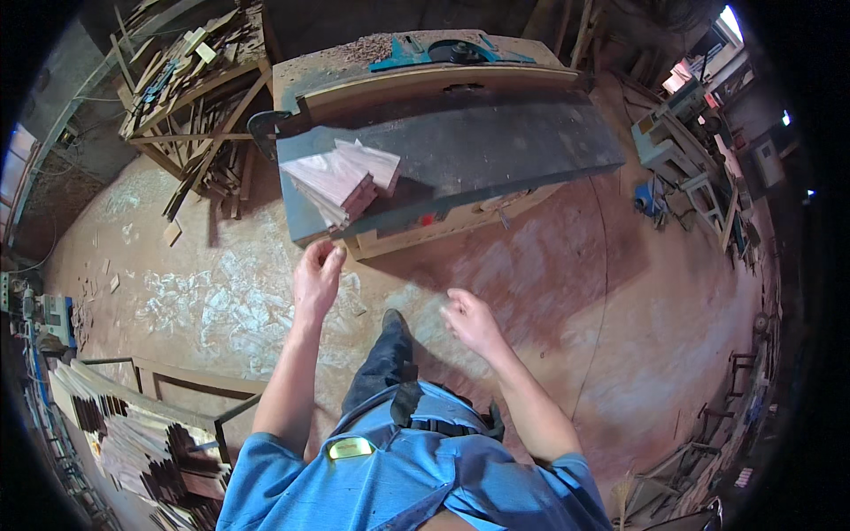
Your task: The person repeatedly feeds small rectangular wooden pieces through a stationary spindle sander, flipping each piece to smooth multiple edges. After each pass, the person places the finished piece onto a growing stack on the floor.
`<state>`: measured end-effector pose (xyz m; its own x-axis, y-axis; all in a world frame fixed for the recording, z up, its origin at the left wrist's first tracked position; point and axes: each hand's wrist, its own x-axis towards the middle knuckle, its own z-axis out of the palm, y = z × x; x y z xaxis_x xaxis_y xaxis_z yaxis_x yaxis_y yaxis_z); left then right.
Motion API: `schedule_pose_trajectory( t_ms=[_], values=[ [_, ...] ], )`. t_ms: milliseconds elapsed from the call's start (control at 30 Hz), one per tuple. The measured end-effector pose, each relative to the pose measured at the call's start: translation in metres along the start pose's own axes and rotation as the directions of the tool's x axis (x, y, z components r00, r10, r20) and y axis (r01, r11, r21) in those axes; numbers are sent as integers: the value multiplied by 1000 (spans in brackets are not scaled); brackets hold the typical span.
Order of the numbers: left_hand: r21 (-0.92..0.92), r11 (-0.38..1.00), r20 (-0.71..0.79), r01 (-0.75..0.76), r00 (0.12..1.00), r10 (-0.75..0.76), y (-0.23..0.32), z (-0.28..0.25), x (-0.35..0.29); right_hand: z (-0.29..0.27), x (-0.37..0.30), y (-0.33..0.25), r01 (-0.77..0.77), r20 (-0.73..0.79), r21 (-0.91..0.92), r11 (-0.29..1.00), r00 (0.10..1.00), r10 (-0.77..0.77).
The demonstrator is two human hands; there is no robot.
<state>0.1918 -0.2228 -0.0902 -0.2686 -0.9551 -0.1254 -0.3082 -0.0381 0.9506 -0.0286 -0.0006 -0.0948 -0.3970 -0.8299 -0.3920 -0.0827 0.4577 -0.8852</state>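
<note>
A stack of short, pale brown wooden boards (341, 181) lies fanned on the left part of a dark machine table (496, 142). My left hand (317, 279) hangs in the air just off the table's front edge, below the stack and apart from it. Its fingers are curled in, and nothing shows in them. Over the floor to the right, my right hand (472, 320) is loosely bent, its fingers partly apart. It holds nothing and touches nothing.
A wooden fence (434, 87) runs along the back of the machine table, with a teal guard (452, 51) behind it. Scrap wood (190, 75) fills a rack at far left. Stacked boards (133, 434) stand at lower left. Another machine (677, 146) is at right.
</note>
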Motion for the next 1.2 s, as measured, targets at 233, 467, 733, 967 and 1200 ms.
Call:
schedule_pose_trajectory(
  t_ms=[233, 467, 733, 967, 1200],
  values=[
    [134, 929, 236, 346, 899, -369, -48, 20, -12, 17, 184, -114, 277, 33, -684, 675, 936, -350],
    [146, 852, 136, 503, 842, -521, -52, 22, -6, 26, 270, -123, 535, 283, -728, 429, 804, -522],
    [90, 927, 299, 364, 878, -374, 14, 100, 25, -69, 274, -103, 601, 258, -504, 620, 790, -556],
    [-581, 685, 251, 439, 898, -363, 97, 284, 108, -223, 295, -69, 789, 437, -305, 533, 613, -658],
    [-669, 628, 145, 398, 898, -415, 125, 429, 180, -347, 365, -55, 519, 248, -449, 727, 854, -457]
  ],
)
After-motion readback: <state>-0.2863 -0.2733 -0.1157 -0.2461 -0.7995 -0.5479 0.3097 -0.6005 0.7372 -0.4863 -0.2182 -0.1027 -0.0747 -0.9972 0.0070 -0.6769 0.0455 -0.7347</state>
